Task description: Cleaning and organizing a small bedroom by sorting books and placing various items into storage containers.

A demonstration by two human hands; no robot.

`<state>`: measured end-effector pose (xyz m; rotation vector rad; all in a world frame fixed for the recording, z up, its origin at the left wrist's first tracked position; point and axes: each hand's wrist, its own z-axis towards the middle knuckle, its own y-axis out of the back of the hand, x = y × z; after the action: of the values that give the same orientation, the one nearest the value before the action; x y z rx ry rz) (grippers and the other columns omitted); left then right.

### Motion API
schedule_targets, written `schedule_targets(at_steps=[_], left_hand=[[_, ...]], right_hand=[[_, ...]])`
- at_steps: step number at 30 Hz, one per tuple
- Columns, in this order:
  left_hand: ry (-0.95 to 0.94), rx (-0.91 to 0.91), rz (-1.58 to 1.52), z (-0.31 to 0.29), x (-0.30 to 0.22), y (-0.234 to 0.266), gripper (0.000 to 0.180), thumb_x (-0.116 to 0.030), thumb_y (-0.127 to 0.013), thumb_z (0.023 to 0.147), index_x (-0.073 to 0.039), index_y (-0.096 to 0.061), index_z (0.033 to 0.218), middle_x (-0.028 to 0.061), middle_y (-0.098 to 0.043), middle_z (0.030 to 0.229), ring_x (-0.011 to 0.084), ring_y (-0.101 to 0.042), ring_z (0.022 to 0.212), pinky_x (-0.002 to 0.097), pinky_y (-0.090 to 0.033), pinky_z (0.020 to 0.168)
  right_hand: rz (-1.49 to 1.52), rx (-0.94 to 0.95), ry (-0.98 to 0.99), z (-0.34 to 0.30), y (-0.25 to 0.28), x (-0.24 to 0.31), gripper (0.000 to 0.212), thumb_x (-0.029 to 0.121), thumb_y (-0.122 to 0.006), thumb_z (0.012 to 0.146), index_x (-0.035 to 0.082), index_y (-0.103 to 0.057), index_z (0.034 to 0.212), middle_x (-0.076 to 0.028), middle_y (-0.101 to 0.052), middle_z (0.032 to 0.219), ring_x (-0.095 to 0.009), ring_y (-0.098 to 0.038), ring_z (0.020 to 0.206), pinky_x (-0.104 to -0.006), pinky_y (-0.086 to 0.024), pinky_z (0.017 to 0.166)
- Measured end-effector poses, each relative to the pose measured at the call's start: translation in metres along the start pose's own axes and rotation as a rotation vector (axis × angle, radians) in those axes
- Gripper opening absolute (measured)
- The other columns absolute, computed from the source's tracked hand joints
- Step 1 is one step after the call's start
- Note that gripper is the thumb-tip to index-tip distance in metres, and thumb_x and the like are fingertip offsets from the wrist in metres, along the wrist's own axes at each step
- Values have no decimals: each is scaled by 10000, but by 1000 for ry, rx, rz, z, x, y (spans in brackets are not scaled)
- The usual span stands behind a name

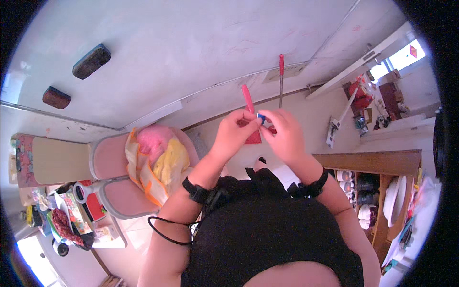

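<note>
In front of my body, my left hand (pixel 234 132) and my right hand (pixel 286 135) meet, fingertips close together. Between them is a small blue-and-white object (pixel 261 117), mostly covered by the fingers, so its kind does not show. The thumb and forefinger of each hand are pinched at it, one hand from either side. Below and behind the hands lies a red dustpan (pixel 253 138), partly hidden by them. A pinkish-red handle (pixel 247 99) stands up just beyond my left fingers.
Two board erasers (pixel 92 61) are on the white wall board (pixel 191 52). A red-handled pole (pixel 281 76) leans there. Left are pink chairs (pixel 129 196), one bearing a bag (pixel 143 174) of pink and yellow items, and a cluttered table (pixel 114 237). Right stands a wooden shoe cabinet (pixel 377 162).
</note>
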<state>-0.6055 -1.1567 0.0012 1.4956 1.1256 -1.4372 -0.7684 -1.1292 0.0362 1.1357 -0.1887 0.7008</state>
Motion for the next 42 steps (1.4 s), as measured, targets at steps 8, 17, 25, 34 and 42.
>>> schedule_targets(at_steps=[8, 17, 25, 34, 42], left_hand=[[101, 276, -4, 23, -17, -3, 379, -110, -583, 890, -33, -542, 1259, 109, -629, 1109, 148, -609, 862, 288, -469, 827], [497, 747, 166, 62, -37, -4, 920, -134, -717, 707, -85, -202, 1468, 211, -305, 1458, 285, -279, 1369, 353, -249, 1103], [-92, 474, 63, 9, -13, 25, 718, -200, -746, 771, -77, -377, 1374, 108, -439, 1371, 222, -438, 1249, 365, -355, 1048], [42, 199, -249, -185, 41, 85, 319, -144, -683, 792, -47, -565, 1073, 46, -586, 1082, 129, -553, 989, 269, -457, 851], [487, -555, -104, -432, 92, 116, 432, -344, -627, 862, -81, -556, 1198, 22, -606, 1063, 120, -566, 931, 286, -467, 794]], right_hand=[[806, 259, -483, 6, 111, -26, 345, 108, -679, 823, -7, -574, 1131, -63, -599, 873, -146, -597, 784, -271, -489, 712], [1526, -164, -577, -39, 118, -24, 446, 266, -643, 867, -17, -537, 1194, -78, -608, 950, -171, -565, 830, -315, -462, 740], [1499, -225, -574, -92, 139, -17, 497, 159, -666, 831, 40, -473, 1273, -110, -590, 1071, -216, -577, 923, -340, -491, 804], [1633, -56, -641, -210, 175, -67, 231, 188, -518, 955, 13, -474, 1098, -67, -519, 1011, -183, -492, 887, -321, -445, 807], [1672, 134, -749, -238, 129, -52, 255, 194, -448, 992, 24, -446, 1183, -68, -504, 950, -181, -485, 869, -310, -435, 764]])
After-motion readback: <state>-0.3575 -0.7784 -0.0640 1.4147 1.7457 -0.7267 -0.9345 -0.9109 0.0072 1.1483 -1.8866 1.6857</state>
